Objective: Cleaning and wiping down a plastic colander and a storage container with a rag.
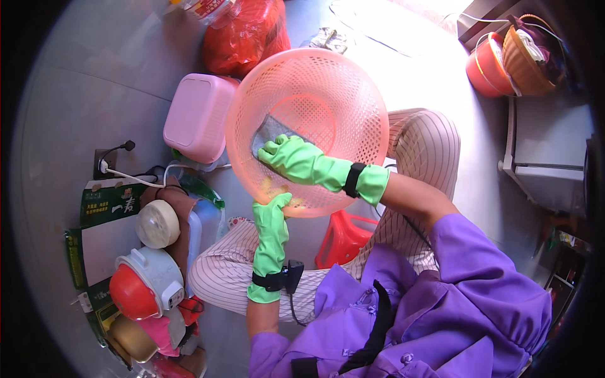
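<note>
A round pink plastic colander basket [359, 108] with a perforated wall is held over my lap, its open side facing me. My left hand [271, 215], in a light green rubber glove, grips the rim at its near left edge, thumb on the inner side. Inside the basket, my right hand [293, 158], gloved the same way, presses a grey cloth [274, 130] against the left part of the wall. Part of the cloth is hidden under the fingers. Yellowish marks [269, 186] show on the wall close to my left thumb.
To the left stand a pink plastic tub [196, 115], a wall socket [105, 163] with cords, a rice cooker [151, 283] and a round container [158, 223]. Beyond is a red plastic bag [246, 40]. A red stool [342, 238] stands between my legs; buckets [489, 66] are at right.
</note>
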Demonstrator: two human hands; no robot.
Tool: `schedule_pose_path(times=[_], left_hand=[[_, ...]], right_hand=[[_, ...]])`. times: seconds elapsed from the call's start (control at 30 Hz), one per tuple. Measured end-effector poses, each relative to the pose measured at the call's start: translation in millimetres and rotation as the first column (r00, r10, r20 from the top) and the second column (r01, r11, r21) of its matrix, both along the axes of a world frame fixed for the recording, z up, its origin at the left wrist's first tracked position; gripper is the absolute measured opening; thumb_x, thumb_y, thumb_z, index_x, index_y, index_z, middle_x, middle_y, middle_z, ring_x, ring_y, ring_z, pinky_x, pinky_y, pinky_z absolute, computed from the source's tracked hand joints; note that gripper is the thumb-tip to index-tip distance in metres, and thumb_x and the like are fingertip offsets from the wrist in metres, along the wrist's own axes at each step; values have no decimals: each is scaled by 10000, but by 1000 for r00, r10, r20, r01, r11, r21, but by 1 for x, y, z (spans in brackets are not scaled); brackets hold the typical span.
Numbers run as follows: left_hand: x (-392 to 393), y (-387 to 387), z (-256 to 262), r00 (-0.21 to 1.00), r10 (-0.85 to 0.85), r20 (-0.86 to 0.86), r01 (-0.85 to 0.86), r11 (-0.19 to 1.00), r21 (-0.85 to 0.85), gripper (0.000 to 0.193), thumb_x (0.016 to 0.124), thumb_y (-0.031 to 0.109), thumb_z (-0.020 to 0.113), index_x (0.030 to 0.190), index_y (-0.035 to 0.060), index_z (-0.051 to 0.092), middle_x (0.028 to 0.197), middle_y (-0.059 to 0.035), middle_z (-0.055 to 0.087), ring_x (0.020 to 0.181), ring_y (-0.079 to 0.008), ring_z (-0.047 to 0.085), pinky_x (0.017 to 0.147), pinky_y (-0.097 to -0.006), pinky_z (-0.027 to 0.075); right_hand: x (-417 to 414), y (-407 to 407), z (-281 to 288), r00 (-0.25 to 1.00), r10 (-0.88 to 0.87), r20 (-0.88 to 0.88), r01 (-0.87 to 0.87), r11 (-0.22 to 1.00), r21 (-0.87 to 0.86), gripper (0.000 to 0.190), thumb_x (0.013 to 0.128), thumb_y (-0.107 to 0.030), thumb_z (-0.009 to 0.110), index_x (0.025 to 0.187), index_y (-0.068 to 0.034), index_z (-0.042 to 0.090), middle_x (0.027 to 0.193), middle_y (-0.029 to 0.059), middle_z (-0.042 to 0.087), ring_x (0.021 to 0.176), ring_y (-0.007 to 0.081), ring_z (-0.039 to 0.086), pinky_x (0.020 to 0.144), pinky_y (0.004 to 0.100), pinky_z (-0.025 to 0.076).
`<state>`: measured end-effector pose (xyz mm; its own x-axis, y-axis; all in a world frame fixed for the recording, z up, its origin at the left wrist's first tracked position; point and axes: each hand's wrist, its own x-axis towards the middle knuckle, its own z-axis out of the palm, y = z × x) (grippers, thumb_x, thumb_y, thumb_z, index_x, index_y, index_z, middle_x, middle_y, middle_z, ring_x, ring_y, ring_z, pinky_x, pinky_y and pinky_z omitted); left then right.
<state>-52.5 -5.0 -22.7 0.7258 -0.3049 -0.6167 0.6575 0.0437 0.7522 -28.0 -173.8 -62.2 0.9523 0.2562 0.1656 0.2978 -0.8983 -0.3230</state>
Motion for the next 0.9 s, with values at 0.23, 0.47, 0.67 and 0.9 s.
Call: schedule_pose_path(times=[0.23, 0.47, 0.67, 0.9], left_hand=[[0, 3, 12, 995, -105, -3, 105, 995, -2, 675, 763, -2, 589, 1379, -60, 318, 1099, -262, 577, 819, -368, 671, 659, -434, 594], [2, 2, 6, 998, -47, -42, 47, 999, 3, 662, 756, -88, 578, 1375, -32, 349, 1041, -238, 588, 731, -307, 654, 635, -416, 606], [5, 1, 6, 996, -90, 1, 90, 994, 57, 628, 749, -77, 600, 1341, -42, 394, 1027, -208, 606, 738, -287, 654, 647, -402, 606], [5, 8, 5, 984, -172, 35, 168, 979, 112, 525, 742, -60, 594, 1255, -51, 485, 992, -166, 631, 691, -241, 642, 587, -340, 570]], right_hand=[[29, -51, 0, 872, -472, 132, 438, 871, 222, 300, 797, -118, 518, 1096, -111, 536, 1019, 125, 577, 924, 349, 593, 713, 474, 489], [29, -41, -15, 820, -572, -29, 495, 683, 538, 535, 817, -193, 608, 1297, -23, 445, 1190, 250, 493, 1097, 424, 499, 953, 469, 406], [26, -5, -16, 961, -275, -37, 207, 623, 755, 415, 827, -158, 578, 1216, -45, 488, 1158, 256, 523, 1095, 420, 498, 941, 467, 406], [-11, 34, -32, 940, 82, -330, 273, 398, 876, 298, 810, -94, 566, 1094, -21, 514, 992, 199, 574, 936, 329, 568, 813, 409, 449]])
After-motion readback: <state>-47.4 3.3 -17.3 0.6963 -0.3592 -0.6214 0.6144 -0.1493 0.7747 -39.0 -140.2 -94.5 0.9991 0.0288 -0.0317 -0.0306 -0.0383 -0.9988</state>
